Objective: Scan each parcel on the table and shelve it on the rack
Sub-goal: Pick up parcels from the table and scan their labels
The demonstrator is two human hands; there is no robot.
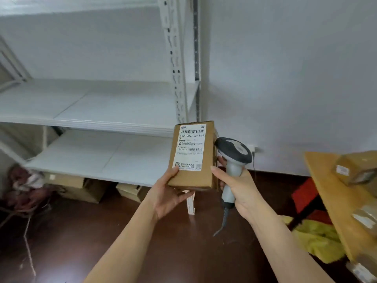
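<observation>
A brown cardboard parcel point(204, 172) with a white shipping label point(190, 147) is held up in front of the rack, label facing me. My left hand point(169, 193) grips its lower left corner, thumb on the label. My right hand point(236, 188) grips the handle of a grey and black barcode scanner point(234, 156), and its thumb touches the parcel's right edge. The scanner's head sits just right of the parcel. The white metal rack point(114, 123) stands behind, with bare shelves. More parcels point(355, 170) lie on the wooden table point(330, 193) at the right.
Cardboard boxes point(81, 186) sit on the dark floor under the lowest shelf. A reddish bundle point(26, 186) lies at the left. Yellow cloth point(318, 240) and a red object point(306, 193) lie beneath the table. The scanner's cable point(223, 221) hangs down from my right hand.
</observation>
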